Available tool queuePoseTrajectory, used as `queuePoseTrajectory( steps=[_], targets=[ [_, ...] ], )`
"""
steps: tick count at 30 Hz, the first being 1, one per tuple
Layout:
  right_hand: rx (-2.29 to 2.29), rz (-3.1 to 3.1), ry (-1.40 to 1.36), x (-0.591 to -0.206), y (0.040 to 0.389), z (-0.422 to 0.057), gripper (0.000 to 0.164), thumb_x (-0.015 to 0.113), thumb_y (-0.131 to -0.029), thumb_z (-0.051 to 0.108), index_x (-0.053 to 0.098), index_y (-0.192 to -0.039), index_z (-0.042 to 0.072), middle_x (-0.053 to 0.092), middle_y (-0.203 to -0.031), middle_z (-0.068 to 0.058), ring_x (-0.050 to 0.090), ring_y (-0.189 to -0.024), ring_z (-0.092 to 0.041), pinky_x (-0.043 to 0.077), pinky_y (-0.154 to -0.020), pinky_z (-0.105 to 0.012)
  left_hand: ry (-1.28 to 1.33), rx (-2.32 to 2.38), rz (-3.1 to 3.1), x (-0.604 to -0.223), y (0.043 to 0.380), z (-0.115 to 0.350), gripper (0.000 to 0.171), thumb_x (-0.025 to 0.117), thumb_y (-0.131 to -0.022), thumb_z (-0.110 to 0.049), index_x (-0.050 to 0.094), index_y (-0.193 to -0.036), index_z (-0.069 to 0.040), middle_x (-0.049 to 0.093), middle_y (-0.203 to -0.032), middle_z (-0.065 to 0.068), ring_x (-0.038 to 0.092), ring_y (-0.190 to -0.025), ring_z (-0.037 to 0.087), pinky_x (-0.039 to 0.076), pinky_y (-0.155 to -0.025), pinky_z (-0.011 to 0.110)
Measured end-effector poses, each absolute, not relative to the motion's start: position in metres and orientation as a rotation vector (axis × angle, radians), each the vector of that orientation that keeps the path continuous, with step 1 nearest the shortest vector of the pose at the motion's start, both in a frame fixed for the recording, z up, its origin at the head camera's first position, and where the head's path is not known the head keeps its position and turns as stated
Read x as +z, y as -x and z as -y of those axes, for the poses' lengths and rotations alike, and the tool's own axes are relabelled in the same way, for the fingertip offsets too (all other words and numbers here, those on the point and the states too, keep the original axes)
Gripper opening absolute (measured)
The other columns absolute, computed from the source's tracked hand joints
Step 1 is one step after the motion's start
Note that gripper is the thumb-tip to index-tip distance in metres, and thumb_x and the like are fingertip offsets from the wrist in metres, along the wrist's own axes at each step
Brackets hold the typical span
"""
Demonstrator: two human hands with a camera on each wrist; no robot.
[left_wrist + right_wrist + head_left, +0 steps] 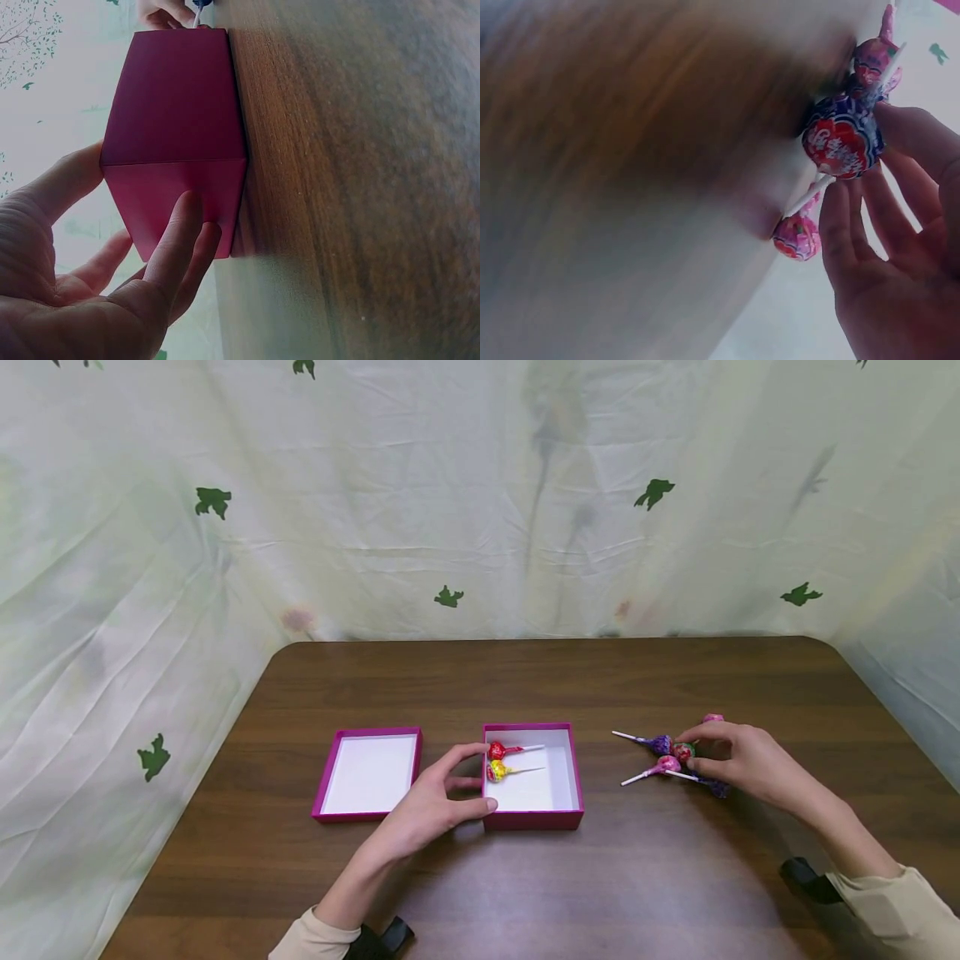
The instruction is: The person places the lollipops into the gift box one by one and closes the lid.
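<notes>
My left hand (431,806) rests against the left side of a magenta box (532,820), its thumb and index fingertips near the two left corners. In the left wrist view, straight fingers touch the box's side wall (176,94). Inside the box lie a red lollipop (497,751) and a yellow lollipop (497,770), sticks pointing right. At the right, my right hand (750,764) pinches a red-and-green lollipop (683,753) among several others. Beside it are a purple lollipop (660,744), a pink lollipop (667,765) and a dark blue-purple lollipop (842,139).
A magenta lid (375,774) with a white inside lies left of the box, partly behind my left hand. Another pink lollipop (712,717) shows behind my right hand. The brown wooden table (525,885) ends at a pale curtain (510,527) with green leaf shapes.
</notes>
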State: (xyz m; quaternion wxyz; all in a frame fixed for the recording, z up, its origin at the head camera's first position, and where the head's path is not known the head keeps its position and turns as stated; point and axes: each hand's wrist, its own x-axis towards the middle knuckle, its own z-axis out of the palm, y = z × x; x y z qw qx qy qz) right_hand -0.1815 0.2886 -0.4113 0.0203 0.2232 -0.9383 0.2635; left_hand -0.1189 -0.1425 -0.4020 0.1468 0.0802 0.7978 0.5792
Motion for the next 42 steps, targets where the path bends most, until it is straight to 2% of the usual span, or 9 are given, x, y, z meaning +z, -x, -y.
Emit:
queuePoseTrajectory(
  steps=[7,11,15,20,27,36,42],
  targets=[
    [0.822,2.880,-0.669,-0.409,0.178,-0.282,0.028,0.080,-0.083,0.019,0.073,-0.110,0.019,0.068,-0.105,0.000,0.061,-0.104,-0.027,0.045,-0.083,-0.047,-0.237,1.671,-2.301,-0.402,0.119,0.143,0.065,0.080,-0.082,-0.020,0.050,-0.141,-0.022,0.040,-0.149,0.003,0.059,-0.116,0.026,0.044,-0.094,0.048],
    [0.864,2.843,-0.676,-0.407,0.175,-0.278,0.026,0.079,-0.085,0.021,0.072,-0.110,0.022,0.067,-0.105,0.006,0.064,-0.106,-0.026,0.047,-0.084,-0.041,-0.231,1.673,-2.299,-0.402,0.118,0.143,0.065,0.080,-0.082,-0.020,0.050,-0.141,-0.022,0.040,-0.149,0.003,0.059,-0.116,0.026,0.044,-0.094,0.048],
    [0.889,2.786,-0.698,-0.405,0.172,-0.272,0.026,0.079,-0.085,0.020,0.071,-0.109,0.023,0.065,-0.104,0.010,0.067,-0.099,-0.020,0.051,-0.079,-0.034,-0.230,1.674,-2.297,-0.402,0.118,0.143,0.065,0.080,-0.083,-0.020,0.050,-0.141,-0.022,0.040,-0.149,0.003,0.059,-0.116,0.026,0.044,-0.093,0.048],
    [0.874,2.730,-0.669,-0.405,0.171,-0.265,0.025,0.079,-0.085,0.021,0.071,-0.108,0.025,0.066,-0.105,0.014,0.064,-0.098,-0.013,0.047,-0.078,-0.030,-0.232,1.671,-2.300,-0.402,0.118,0.144,0.065,0.080,-0.083,-0.020,0.050,-0.141,-0.022,0.040,-0.149,0.003,0.059,-0.116,0.027,0.044,-0.093,0.048],
    [0.961,2.650,-0.658,-0.402,0.170,-0.251,0.028,0.082,-0.081,0.013,0.072,-0.103,0.026,0.066,-0.103,0.017,0.065,-0.093,-0.014,0.044,-0.078,-0.025,-0.237,1.667,-2.307,-0.402,0.118,0.143,0.065,0.080,-0.083,-0.020,0.050,-0.141,-0.022,0.040,-0.149,0.003,0.059,-0.116,0.027,0.044,-0.094,0.049],
    [1.025,2.646,-0.664,-0.398,0.169,-0.237,0.028,0.083,-0.080,0.014,0.072,-0.102,0.029,0.067,-0.097,0.020,0.065,-0.089,-0.006,0.043,-0.079,-0.023,-0.234,1.671,-2.304,-0.401,0.118,0.143,0.065,0.080,-0.083,-0.021,0.051,-0.141,-0.024,0.041,-0.149,0.002,0.060,-0.116,0.026,0.044,-0.094,0.050],
    [1.093,2.619,-0.774,-0.395,0.167,-0.225,0.028,0.080,-0.083,0.012,0.070,-0.106,0.025,0.067,-0.098,0.016,0.066,-0.089,-0.009,0.049,-0.078,-0.024,-0.229,1.666,-2.304,-0.401,0.118,0.143,0.065,0.079,-0.083,-0.022,0.051,-0.141,-0.023,0.040,-0.149,0.003,0.059,-0.115,0.026,0.044,-0.094,0.051]
  ],
)
